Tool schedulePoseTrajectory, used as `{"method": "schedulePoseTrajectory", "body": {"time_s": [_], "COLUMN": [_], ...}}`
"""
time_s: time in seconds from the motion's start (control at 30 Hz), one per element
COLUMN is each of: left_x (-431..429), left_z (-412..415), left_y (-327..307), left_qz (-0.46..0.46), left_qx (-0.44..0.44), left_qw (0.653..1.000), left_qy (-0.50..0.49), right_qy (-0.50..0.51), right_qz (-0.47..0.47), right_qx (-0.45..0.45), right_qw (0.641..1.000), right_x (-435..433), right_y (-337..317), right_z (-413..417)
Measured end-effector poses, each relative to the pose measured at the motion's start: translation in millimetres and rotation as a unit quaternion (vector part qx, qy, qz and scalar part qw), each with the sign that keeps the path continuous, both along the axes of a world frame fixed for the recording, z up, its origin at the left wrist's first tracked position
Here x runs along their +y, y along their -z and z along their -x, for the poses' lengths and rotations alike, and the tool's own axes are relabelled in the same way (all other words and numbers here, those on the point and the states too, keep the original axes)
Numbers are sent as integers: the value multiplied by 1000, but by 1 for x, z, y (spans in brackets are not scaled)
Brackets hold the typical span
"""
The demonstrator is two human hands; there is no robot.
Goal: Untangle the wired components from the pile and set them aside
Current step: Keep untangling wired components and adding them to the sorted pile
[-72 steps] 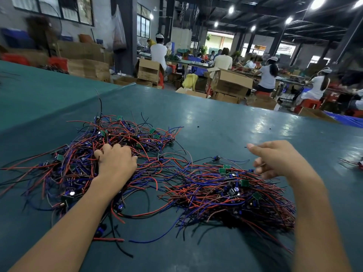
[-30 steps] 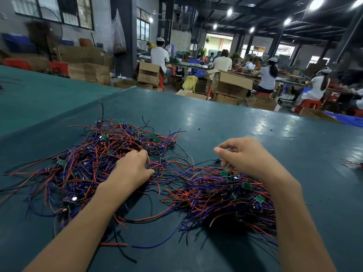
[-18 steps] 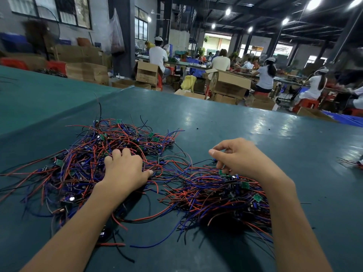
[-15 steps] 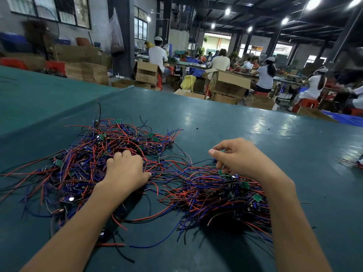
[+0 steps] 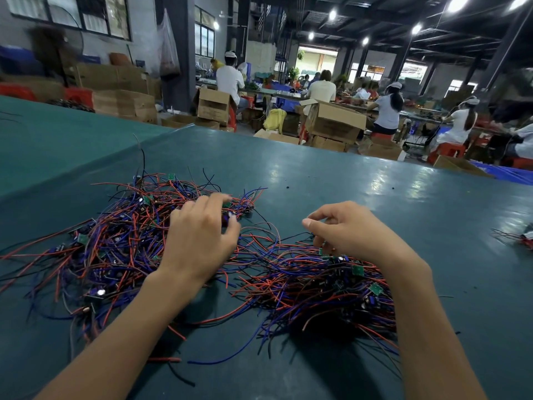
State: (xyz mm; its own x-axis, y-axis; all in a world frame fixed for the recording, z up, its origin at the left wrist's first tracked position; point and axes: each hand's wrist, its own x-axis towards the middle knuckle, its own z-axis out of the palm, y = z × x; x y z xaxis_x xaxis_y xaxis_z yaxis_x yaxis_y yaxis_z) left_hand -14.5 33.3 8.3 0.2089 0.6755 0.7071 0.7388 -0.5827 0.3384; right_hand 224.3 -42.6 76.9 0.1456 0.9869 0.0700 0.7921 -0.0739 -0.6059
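Two heaps of red, blue and black wired components with small green boards lie on the teal table (image 5: 360,186). The larger tangled pile (image 5: 115,243) is at the left, the smaller heap (image 5: 311,287) at the right. My left hand (image 5: 202,238) hovers over the far right part of the left pile, fingers spread and relaxed, tips blurred, the thumb beside a small dark part. My right hand (image 5: 354,235) rests at the far edge of the right heap with fingers curled down, pinching a wired component (image 5: 322,251) whose body is mostly hidden.
A small bunch of wires (image 5: 520,238) lies at the table's right edge. Beyond the far edge stand cardboard boxes (image 5: 334,119) and seated people (image 5: 388,111) at other benches. Bare table surface stretches behind and to the right of the heaps.
My left hand has moved forward and to the right across the left pile, its fingers now spread. My right hand came left to the right heap earlier and has stayed there.
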Motion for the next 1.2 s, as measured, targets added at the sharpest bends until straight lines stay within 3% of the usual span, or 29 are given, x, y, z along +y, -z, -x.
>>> {"method": "schedulePoseTrajectory", "body": {"time_s": [0.17, 0.37, 0.47, 0.8, 1.2], "left_x": [-7, -17, -18, -12, -5], "left_z": [-6, -12, -15, -20, -16], "left_y": [-3, 5, 8, 12, 10], "left_qz": [-171, -197, -194, -149, -122], "left_qx": [-67, -82, -77, -164, -103], "left_qw": [977, 948, 942, 950, 967], "left_qy": [112, 236, 264, 220, 197], "right_qy": [-50, -115, -156, -50, 50], "right_qz": [3, -30, -40, -145, -225], "right_qx": [88, 299, 358, 413, 498], "right_qw": [995, 947, 920, 898, 836], "right_x": [-4, 1, 8, 21, 2], "right_y": [-8, -2, 10, 21, -5], "right_z": [15, 39, 44, 49, 18]}}
